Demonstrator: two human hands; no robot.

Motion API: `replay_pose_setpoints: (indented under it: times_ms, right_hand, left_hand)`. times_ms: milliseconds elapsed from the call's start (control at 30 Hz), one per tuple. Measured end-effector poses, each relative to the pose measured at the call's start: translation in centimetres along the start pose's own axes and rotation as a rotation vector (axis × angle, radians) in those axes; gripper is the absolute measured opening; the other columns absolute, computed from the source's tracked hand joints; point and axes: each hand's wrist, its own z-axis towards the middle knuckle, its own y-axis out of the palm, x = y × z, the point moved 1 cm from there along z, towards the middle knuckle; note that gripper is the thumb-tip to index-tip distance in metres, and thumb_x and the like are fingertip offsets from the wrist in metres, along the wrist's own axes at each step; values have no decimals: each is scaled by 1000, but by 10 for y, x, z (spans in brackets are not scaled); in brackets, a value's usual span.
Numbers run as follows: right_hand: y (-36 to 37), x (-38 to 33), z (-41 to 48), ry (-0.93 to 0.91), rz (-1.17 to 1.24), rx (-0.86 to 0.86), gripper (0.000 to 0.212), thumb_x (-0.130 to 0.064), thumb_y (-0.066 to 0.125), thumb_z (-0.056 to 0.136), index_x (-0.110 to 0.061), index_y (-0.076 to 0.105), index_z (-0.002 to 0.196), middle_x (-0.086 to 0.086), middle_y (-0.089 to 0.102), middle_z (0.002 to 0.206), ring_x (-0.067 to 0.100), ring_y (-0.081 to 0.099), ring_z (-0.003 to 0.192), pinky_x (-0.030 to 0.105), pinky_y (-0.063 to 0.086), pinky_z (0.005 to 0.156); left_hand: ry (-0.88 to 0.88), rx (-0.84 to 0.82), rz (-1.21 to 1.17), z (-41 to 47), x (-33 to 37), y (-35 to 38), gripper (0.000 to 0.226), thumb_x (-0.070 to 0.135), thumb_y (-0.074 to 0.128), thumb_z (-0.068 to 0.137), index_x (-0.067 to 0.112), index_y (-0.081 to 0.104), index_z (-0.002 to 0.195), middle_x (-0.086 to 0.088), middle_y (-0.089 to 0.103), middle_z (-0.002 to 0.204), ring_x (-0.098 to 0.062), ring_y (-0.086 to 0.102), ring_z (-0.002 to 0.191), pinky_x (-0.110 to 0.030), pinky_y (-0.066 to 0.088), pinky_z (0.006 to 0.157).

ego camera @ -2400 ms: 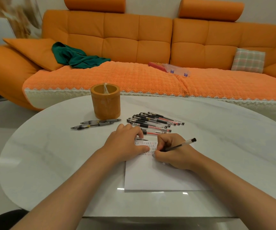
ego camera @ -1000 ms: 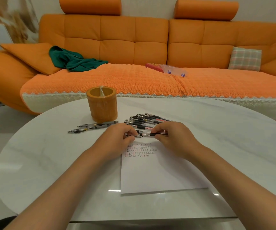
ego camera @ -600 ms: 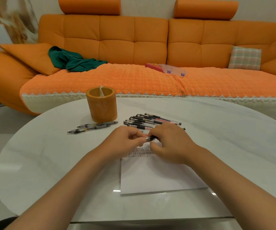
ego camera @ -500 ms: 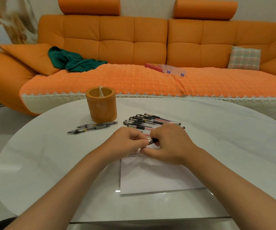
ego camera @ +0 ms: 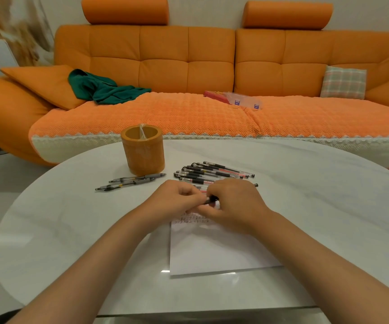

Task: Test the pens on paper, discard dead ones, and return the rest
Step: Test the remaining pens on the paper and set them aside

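Observation:
My left hand [ego camera: 177, 202] and my right hand [ego camera: 233, 205] meet over the top edge of a white paper sheet [ego camera: 214, 251] that carries rows of small pen marks. Both hands pinch one pen [ego camera: 210, 200]; only a short dark stretch of it shows between the fingers. Just beyond the hands lies a row of several black-capped pens [ego camera: 214, 172] on the white table [ego camera: 317, 206]. Two grey pens [ego camera: 130, 181] lie apart to the left. An orange pen holder [ego camera: 143, 153] stands behind them.
An orange sofa [ego camera: 189, 113] runs along the far side of the table, with a green cloth [ego camera: 104, 88], a clear plastic box [ego camera: 245, 101] and a plaid cushion [ego camera: 343, 81] on it. The table's near edge lies below the paper.
My right hand stopped writing on the paper and moved up to the pen row. Both hands then closed together on one pen above the paper's top edge.

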Motion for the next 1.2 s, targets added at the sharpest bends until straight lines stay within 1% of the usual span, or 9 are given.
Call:
replay_pose_setpoints:
  times_ms: [100,167,233,333,467,567,767,1067,1200]
  right_hand:
    - [5,11,0,32,219,-97,25,-38,59,93,-29,54,116,-13,55,111,7,49,99,26,43,79]
    - [8,18,0,64,289,-88,34,-8,57,92,-25,50,121,-9,50,120,10,46,104,30,44,86]
    - [9,24,2,74,294,-81,31,-1,56,91,-22,55,114,-10,49,110,8,44,93,26,40,80]
    - [12,31,5,83,285,-71,21,-7,58,95,-22,62,109,-17,46,94,2,44,82,22,37,75]
    - [15,32,3,73,178,-6,18,-16,59,96,-22,69,110,-10,59,104,4,47,88,19,35,74]
    - [16,32,4,63,93,34,17,-22,62,94,-25,73,107,-9,66,104,10,56,97,19,35,76]
    - [22,31,8,-5,52,122,14,-21,73,85,-22,77,99,-2,68,91,22,64,87,32,49,71]
    - [32,30,14,-54,80,177,7,-19,73,86,-24,77,89,-3,68,82,22,63,78,36,51,66]
    - [31,30,15,-48,55,179,9,-22,73,86,-24,76,94,-3,67,85,23,63,81,32,44,66]
  left_hand:
    - [14,159,85,4,-5,-9,12,30,68,92,25,77,87,5,74,83,-9,66,79,-30,56,75]
    - [25,239,125,8,-9,-18,11,30,66,94,26,76,90,7,73,86,-9,66,83,-27,53,74]
    - [26,277,164,9,-12,-26,11,30,65,95,25,75,94,9,72,89,-7,63,86,-23,49,70]
    - [52,325,397,12,-19,-35,9,32,64,96,31,72,97,17,66,94,-4,57,85,-26,47,72]
    - [85,508,676,17,-33,-53,17,29,62,97,27,71,111,6,64,109,-14,54,101,-34,50,90]
    - [58,598,802,19,-42,-65,17,26,58,98,24,69,112,1,63,113,-19,51,107,-35,48,92]
    - [10,554,1005,21,-51,-68,21,25,50,101,26,64,116,0,62,111,-20,52,102,-33,48,84]
    - [29,532,1063,26,-51,-65,10,26,52,100,27,59,107,1,62,105,-19,50,96,-32,47,80]
    - [69,518,1128,28,-49,-65,18,30,55,100,31,63,116,5,64,109,-17,53,101,-31,45,86]
